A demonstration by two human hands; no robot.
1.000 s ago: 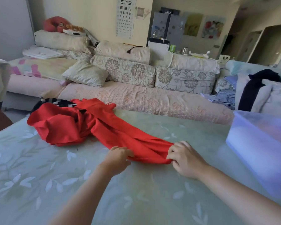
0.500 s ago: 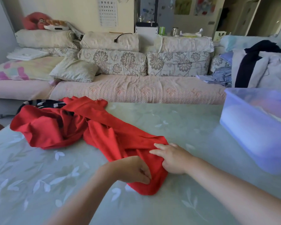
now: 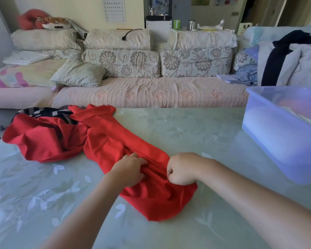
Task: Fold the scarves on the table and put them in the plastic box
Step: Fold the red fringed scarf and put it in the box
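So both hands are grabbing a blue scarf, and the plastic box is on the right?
No: the scarf is red, not blue, as the head view shows. The left hand and right hand do grip it, plastic box on the right.

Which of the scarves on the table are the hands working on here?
The red scarf: the left hand and right hand both grip its near end. The black-and-white striped scarf lies untouched at the far left.

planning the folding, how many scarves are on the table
2: a red scarf from the far-left heap to the near middle, and a black-and-white striped scarf partly under that heap. The heap may hide more.
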